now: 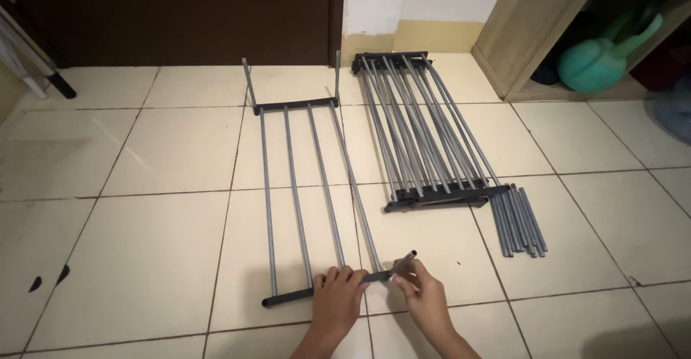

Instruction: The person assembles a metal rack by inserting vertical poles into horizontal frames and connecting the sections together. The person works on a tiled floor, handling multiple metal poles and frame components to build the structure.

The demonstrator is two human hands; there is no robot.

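A grey metal rack section [296, 186] with several long parallel rods lies flat on the tiled floor, its far black end bar carrying two upright posts. My left hand [336, 303] presses down on the near black end bar [288, 298]. Just right of it, my right hand [420, 298] pinches the right end of that bar, which tilts up off the floor toward the rightmost rod [358, 200].
A stack of more rack sections [421, 132] lies to the right, with a bundle of loose short rods [520, 222] beside it. A dark door stands behind. A wooden shelf unit [525, 28] at the right holds a green watering can [601, 56].
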